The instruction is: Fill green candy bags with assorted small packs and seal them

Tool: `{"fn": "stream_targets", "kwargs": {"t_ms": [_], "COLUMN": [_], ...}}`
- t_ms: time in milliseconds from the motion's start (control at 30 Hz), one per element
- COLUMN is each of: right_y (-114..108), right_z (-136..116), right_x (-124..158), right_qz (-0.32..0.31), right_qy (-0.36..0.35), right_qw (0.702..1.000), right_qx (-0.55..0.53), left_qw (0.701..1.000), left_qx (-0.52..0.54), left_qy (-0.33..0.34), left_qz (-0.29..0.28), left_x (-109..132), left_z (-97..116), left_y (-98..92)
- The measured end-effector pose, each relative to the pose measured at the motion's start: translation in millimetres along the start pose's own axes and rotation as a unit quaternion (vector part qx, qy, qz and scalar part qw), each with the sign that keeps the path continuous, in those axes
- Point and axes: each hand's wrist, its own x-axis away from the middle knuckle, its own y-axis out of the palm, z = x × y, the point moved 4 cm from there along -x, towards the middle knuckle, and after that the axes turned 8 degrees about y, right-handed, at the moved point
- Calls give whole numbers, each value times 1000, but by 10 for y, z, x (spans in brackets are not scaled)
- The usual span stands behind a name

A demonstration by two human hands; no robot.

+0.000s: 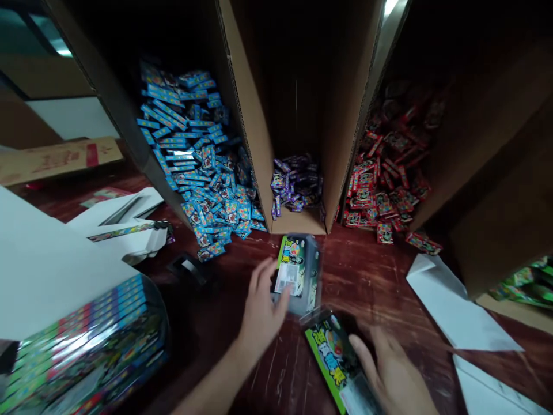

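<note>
My left hand (263, 311) is at the near left edge of a flat black-and-green pack (298, 271) in a clear wrapper, lying on the table. Its fingers are stretched out and apart, the thumb over the pack's lower part. Closer to me, my right hand (393, 369) grips a similar pack (330, 351) by its right side, thumb on top. Clear film sticks out past that pack's far end. The right fingertips are partly hidden and blurred.
Upright cardboard boxes hold blue packets (207, 167), purple packets (298, 181) and red packets (380, 184). Wrapped colourful stacked boxes (90, 346) stand at the left. White paper pieces (460, 302) lie right, more paper (129, 222) left. A dark object (190, 268), perhaps a tape roll, is near the left hand.
</note>
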Motion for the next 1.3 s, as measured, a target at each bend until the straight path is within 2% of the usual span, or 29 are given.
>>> {"fn": "stream_targets", "kwargs": {"t_ms": [100,167,233,333,400,500,567,633,700,867,1067,1200,1300], "right_y": [-193,-141,16,347,550,791,896,953,976,1026,1021,832,570], "right_z": [-367,-706,-1049,-1459,-1627,-1688,-1629,-1550,-1494,-1513,-1639,-1757,-1685], "right_x": [-692,-1243,-1827,-2688,-3175,-3723,-3952,-4067,-4074,-3846,-3707,-3480,-3060], "right_qz": [66,73,74,49,30,4,-7,-9,-2,17,7,5,15], "right_qy": [-126,-210,-250,-216,-180,-132,-110,-104,-113,-158,-161,-183,-194], "right_qw": [990,974,963,958,960,968,971,972,969,957,949,946,946], "right_qx": [24,32,73,185,212,212,211,213,217,243,271,267,258], "left_qw": [982,952,926,904,892,886,891,897,900,888,881,878,887], "left_qx": [-183,-300,-372,-422,-442,-452,-448,-440,-432,-453,-473,-477,-462], "left_qy": [14,-16,-51,-75,-93,-102,-68,-43,-50,-49,-24,-25,-26], "left_qz": [47,54,48,11,-22,-27,-5,15,30,56,-10,-19,-12], "left_x": [-790,-1159,-1389,-1573,-1644,-1707,-1719,-1705,-1686,-1740,-1883,-1873,-1624], "left_z": [-386,-621,-786,-933,-1031,-1191,-1270,-1336,-1389,-1352,-1244,-1043,-725], "left_y": [-199,-263,-281,-216,-147,-84,-63,-51,-46,-60,-241,-448,-495]}}
